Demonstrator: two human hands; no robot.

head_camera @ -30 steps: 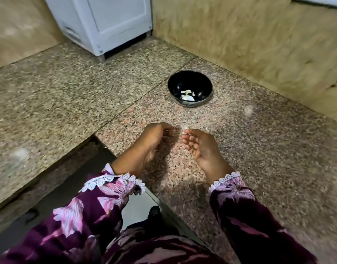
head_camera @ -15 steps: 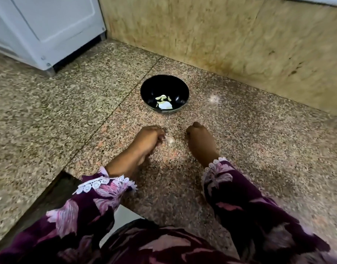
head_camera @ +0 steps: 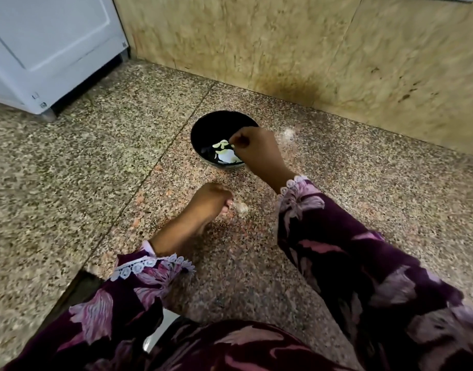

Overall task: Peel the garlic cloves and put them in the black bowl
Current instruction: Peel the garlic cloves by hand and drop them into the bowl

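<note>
The person is wearing a long-sleeved garment in deep plum fabric, printed with large pink and mauve floral shapes. The left sleeve (head_camera: 139,287) is ending at the wrist in a white lace trim of small looped scallops; the right sleeve (head_camera: 337,236) is showing the same trim. Both the left hand (head_camera: 208,202) and the right hand (head_camera: 256,151) are bare, showing no rings or bracelets.
</note>
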